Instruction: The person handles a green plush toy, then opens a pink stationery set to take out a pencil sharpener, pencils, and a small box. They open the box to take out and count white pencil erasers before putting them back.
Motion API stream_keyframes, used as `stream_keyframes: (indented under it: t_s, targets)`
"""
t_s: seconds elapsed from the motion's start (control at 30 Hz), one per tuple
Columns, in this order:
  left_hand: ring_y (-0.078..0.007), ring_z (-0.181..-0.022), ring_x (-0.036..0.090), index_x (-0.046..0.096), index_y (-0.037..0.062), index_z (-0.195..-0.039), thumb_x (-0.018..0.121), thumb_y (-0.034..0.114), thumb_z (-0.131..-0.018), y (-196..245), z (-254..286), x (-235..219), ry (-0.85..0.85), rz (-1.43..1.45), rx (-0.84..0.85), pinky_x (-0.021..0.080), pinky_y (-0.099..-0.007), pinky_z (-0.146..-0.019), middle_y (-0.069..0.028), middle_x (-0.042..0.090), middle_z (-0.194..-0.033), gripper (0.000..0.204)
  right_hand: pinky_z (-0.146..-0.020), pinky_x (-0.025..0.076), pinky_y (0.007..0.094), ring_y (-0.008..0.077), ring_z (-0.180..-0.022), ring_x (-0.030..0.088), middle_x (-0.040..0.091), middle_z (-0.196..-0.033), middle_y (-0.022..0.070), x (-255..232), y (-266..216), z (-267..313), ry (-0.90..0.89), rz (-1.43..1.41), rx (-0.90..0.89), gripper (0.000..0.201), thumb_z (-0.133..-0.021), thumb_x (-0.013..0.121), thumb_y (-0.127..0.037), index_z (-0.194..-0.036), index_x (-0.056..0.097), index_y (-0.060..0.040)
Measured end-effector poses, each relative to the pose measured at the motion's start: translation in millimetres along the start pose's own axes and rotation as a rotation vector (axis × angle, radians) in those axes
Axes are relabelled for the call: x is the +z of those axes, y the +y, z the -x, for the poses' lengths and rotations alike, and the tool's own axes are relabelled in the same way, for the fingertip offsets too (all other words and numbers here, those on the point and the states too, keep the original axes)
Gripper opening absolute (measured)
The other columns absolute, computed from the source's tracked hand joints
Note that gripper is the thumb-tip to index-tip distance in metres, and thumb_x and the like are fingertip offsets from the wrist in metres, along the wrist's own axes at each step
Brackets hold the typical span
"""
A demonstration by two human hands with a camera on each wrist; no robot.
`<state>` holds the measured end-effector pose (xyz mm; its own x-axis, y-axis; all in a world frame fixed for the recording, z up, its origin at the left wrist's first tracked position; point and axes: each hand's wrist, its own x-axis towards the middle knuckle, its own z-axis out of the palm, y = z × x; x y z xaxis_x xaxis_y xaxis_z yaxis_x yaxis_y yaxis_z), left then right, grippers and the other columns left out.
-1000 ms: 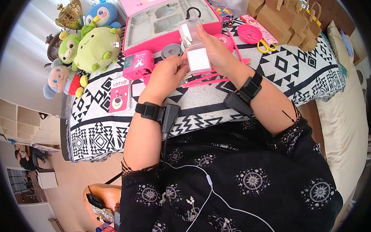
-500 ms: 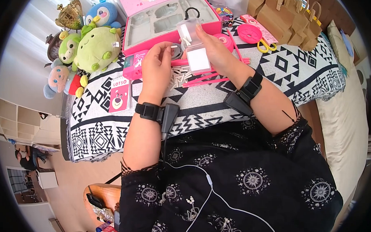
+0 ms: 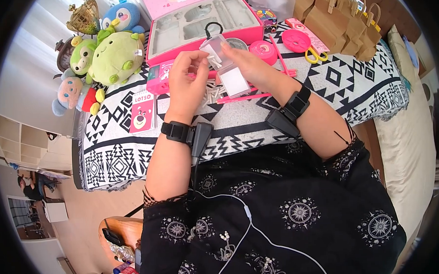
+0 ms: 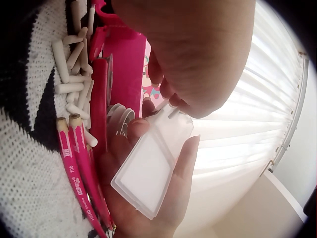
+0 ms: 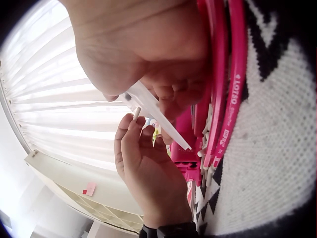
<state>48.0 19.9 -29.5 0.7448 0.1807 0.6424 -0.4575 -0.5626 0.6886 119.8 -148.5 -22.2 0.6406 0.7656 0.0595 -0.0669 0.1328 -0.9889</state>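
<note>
My right hand (image 3: 253, 63) holds a small clear plastic box (image 3: 233, 82), its lid hinged open, so two halves show. A few short white sticks (image 3: 213, 61) lie in the upper half, and a white sheet lines the lower one. My left hand (image 3: 185, 80) is right at the upper half's left edge. In the right wrist view, its thumb and forefinger pinch one white stick (image 5: 136, 113) beside the box (image 5: 166, 125). Beneath the hands, a loose pile of the same white sticks (image 4: 74, 74) is spread on the patterned cloth, close to pink pencils (image 4: 74, 173).
Behind the hands stands an open pink gift box (image 3: 161, 54) with a moulded tray. A pink sharpener-like device (image 3: 157, 79) and a LOTSO notepad (image 3: 142, 113) lie left. To the right are yellow-handled scissors (image 3: 316, 55), a pink round dish (image 3: 296, 40) and paper bags (image 3: 331, 24). Plush toys (image 3: 115, 58) sit back left.
My left hand has come up from the pile with a white stick, then moved right to the box's upper half. The right hand has tilted the box slightly.
</note>
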Motion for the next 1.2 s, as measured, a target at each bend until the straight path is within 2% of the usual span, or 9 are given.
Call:
stream_keyframes:
  t_s: [0.07, 0.5, 0.57, 0.7, 0.77, 1.0, 1.1, 1.17, 1.2]
  targets:
    - [-0.0079, -0.077, 0.058, 0.065, 0.0023, -0.1, 0.063, 0.005, -0.091, -1, -1, 0, -0.038, -0.009, 0.029, 0.047, -0.0217, -0.07, -0.0014, 0.063, -0.091, 0.009, -0.059, 0.052, 0.0247, 0.0116, -0.071, 0.067, 0.07, -0.085, 0.011, 2, 0, 0, 0.051, -0.02, 0.068, 0.063, -0.098, 0.043, -0.061, -0.12, 0.056, -0.0031]
    - [-0.0085, -0.073, 0.056, 0.066, 0.0026, -0.095, 0.069, 0.005, -0.087, 2, -1, 3, -0.04, -0.073, 0.021, 0.046, -0.0226, -0.066, -0.0021, 0.059, -0.089, 0.009, -0.055, 0.05, 0.0241, 0.0099, -0.065, 0.065, 0.07, -0.082, 0.0103, -2, 7, -4, -0.019, -0.013, 0.049, 0.059, -0.099, 0.041, -0.058, -0.118, 0.055, -0.0043]
    - [-0.0094, -0.072, 0.056, 0.066, 0.0033, -0.094, 0.069, 0.005, -0.086, 0, -1, 3, -0.032, -0.086, 0.014, 0.046, -0.0226, -0.065, -0.0023, 0.057, -0.087, 0.008, -0.062, 0.053, 0.0241, 0.0111, -0.074, 0.067, 0.07, -0.088, 0.0096, -4, 5, -3, -0.043, 0.029, 0.083, 0.059, -0.1, 0.039, -0.058, -0.121, 0.055, -0.0052]
    - [-0.0085, -0.073, 0.055, 0.065, 0.0036, -0.096, 0.069, 0.006, -0.088, 0, 0, 3, -0.049, -0.081, -0.002, 0.045, -0.0223, -0.065, -0.0014, 0.058, -0.087, 0.01, -0.062, 0.053, 0.0239, 0.0109, -0.073, 0.067, 0.07, -0.088, 0.0094, -3, 3, -2, -0.024, 0.037, 0.09, 0.059, -0.1, 0.039, -0.058, -0.121, 0.055, -0.0051]
    - [-0.007, -0.074, 0.053, 0.062, 0.0039, -0.101, 0.066, 0.008, -0.091, -1, 0, 4, -0.026, 0.03, -0.113, 0.045, -0.0217, -0.066, 0.0003, 0.057, -0.085, 0.012, -0.062, 0.053, 0.024, 0.011, -0.073, 0.067, 0.07, -0.087, 0.0089, -3, 3, -1, -0.016, 0.034, 0.054, 0.061, -0.1, 0.038, -0.059, -0.12, 0.056, -0.0046]
    - [-0.0092, -0.068, 0.054, 0.059, 0.0033, -0.105, 0.063, 0.006, -0.091, -9, 0, 6, 0.001, 0.109, -0.151, 0.045, -0.0244, -0.061, -0.0015, 0.058, -0.077, 0.014, -0.065, 0.054, 0.0265, 0.0125, -0.078, 0.067, 0.07, -0.088, 0.0097, -5, 3, -4, 0.139, -0.019, -0.08, 0.062, -0.1, 0.036, -0.06, -0.118, 0.057, -0.0051]
    - [-0.0113, -0.068, 0.055, 0.061, 0.0045, -0.103, 0.065, 0.009, -0.089, -11, 2, 6, -0.149, 0.0, -0.208, 0.046, -0.0274, -0.062, -0.0034, 0.059, -0.076, 0.015, -0.066, 0.055, 0.0285, 0.0146, -0.079, 0.068, 0.069, -0.088, 0.0104, -8, 4, -5, 0.188, -0.153, -0.139, 0.061, -0.1, 0.035, -0.06, -0.117, 0.058, -0.0055]
    - [-0.0157, -0.067, 0.057, 0.065, 0.0048, -0.098, 0.069, 0.013, -0.085, -9, 6, 7, -0.427, -0.009, -0.239, 0.047, -0.0303, -0.064, -0.0056, 0.059, -0.076, 0.016, -0.07, 0.056, 0.0308, 0.0187, -0.077, 0.069, 0.069, -0.087, 0.0128, -8, 0, -5, 0.28, -0.289, -0.154, 0.062, -0.1, 0.034, -0.06, -0.115, 0.058, -0.0046]
    - [-0.0189, -0.069, 0.058, 0.067, 0.0038, -0.092, 0.074, 0.017, -0.081, -7, 6, 7, -0.466, -0.08, -0.204, 0.048, -0.0316, -0.065, -0.0067, 0.059, -0.077, 0.018, -0.07, 0.056, 0.0308, 0.0187, -0.077, 0.069, 0.069, -0.087, 0.0128, -8, -1, -5, 0.28, -0.289, -0.154, 0.062, -0.1, 0.034, -0.06, -0.115, 0.058, -0.0046]
